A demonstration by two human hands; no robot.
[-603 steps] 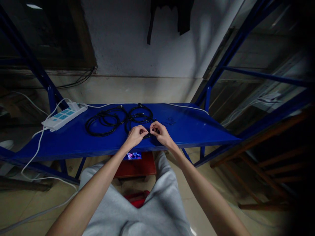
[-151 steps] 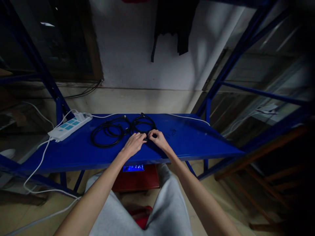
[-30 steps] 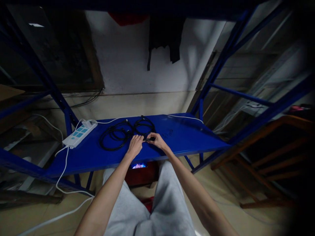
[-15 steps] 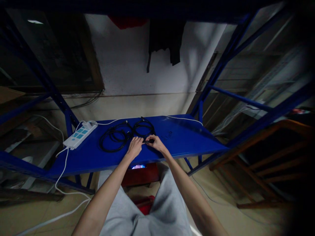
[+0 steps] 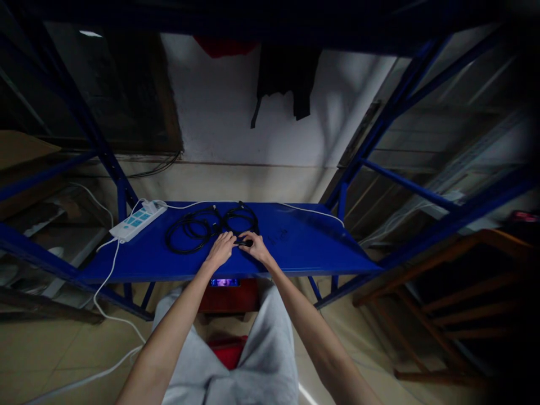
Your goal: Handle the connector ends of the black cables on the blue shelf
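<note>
Near the front of the blue shelf board [image 5: 295,247], my left hand [image 5: 221,248] and my right hand [image 5: 255,247] work close together over a short, dark piece of black cable [image 5: 243,243]. The fingers of both hands are closed on it, the right thumb and fingers pinching its right end. My left fingers hide part of it. Just behind and left of my hands lie loose coils of black cable [image 5: 185,251], with small plug ends showing. Another black cable coil [image 5: 240,211] rests directly beyond my hands.
A white power strip [image 5: 137,223] with blue-green sockets sits at the shelf's left end. Its white cord [image 5: 103,292] hangs to the floor. Blue metal posts [image 5: 122,191] flank the board. A lit screen [image 5: 225,282] shows below the front edge; a wooden chair [image 5: 422,315] stands at right.
The view has shifted slightly, so the scene sits a little further left. Both hands stay closed on the black cable, with little visible change in their grip.
</note>
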